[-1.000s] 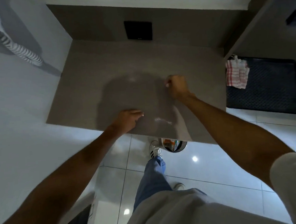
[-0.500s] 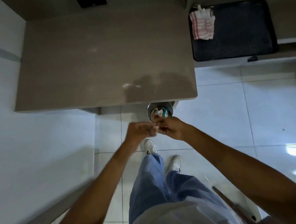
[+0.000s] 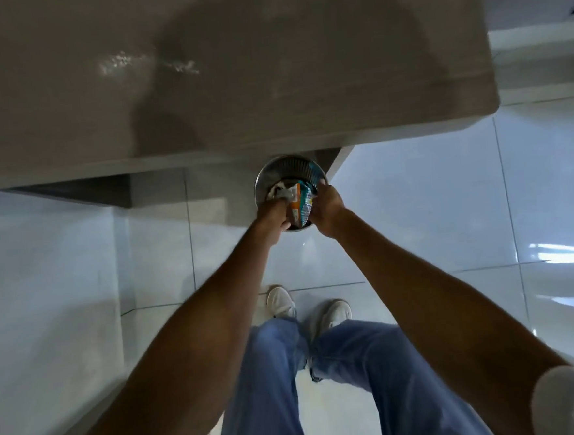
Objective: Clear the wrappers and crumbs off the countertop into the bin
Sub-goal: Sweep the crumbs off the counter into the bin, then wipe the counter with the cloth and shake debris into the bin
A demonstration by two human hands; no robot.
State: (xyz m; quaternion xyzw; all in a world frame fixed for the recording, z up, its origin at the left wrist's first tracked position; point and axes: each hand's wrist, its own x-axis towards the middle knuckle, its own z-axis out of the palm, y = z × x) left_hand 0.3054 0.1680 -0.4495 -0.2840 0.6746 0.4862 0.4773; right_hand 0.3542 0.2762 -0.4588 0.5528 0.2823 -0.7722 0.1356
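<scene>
A round metal bin (image 3: 287, 164) stands on the floor, half under the front edge of the beige countertop (image 3: 303, 80). Inside it lie an orange and teal wrapper (image 3: 301, 204) and crumpled white paper (image 3: 278, 192). My left hand (image 3: 272, 218) hovers over the bin's near left rim with fingers curled, touching the white paper; whether it grips anything is unclear. My right hand (image 3: 325, 206) is at the near right rim, fingers apart, one fingertip on the rim beside the wrapper. Pale specks (image 3: 122, 60) remain on the countertop's left part.
Glossy white floor tiles (image 3: 429, 190) spread to the right. A white wall or cabinet face (image 3: 45, 285) runs along the left. My white shoes (image 3: 279, 301) and blue jeans stand just behind the bin. A dark recess (image 3: 83, 192) lies under the counter.
Both hands have dropped from in front of the counter edge down to the bin's opening. The view has tipped lower and closer to the bin.
</scene>
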